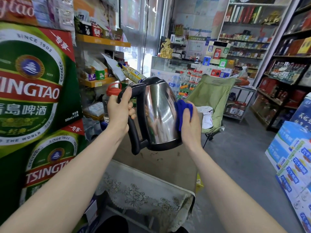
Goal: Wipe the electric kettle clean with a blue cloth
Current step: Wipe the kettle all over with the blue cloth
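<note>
A shiny steel electric kettle (158, 113) with a black lid, base ring and handle is held up in the air at the middle of the view, tilted a little to the left. My left hand (120, 110) is closed around its black handle. My right hand (191, 121) presses a bunched blue cloth (181, 110) against the kettle's right side. Part of the cloth is hidden between my palm and the steel wall.
Below the kettle is a brown table top (159, 165) with a patterned lace cover (143, 194) in front. Stacked green beer cartons (33, 91) rise close on the left. A green folding chair (212, 98) stands behind, boxes (292, 162) at right, shop shelves all around.
</note>
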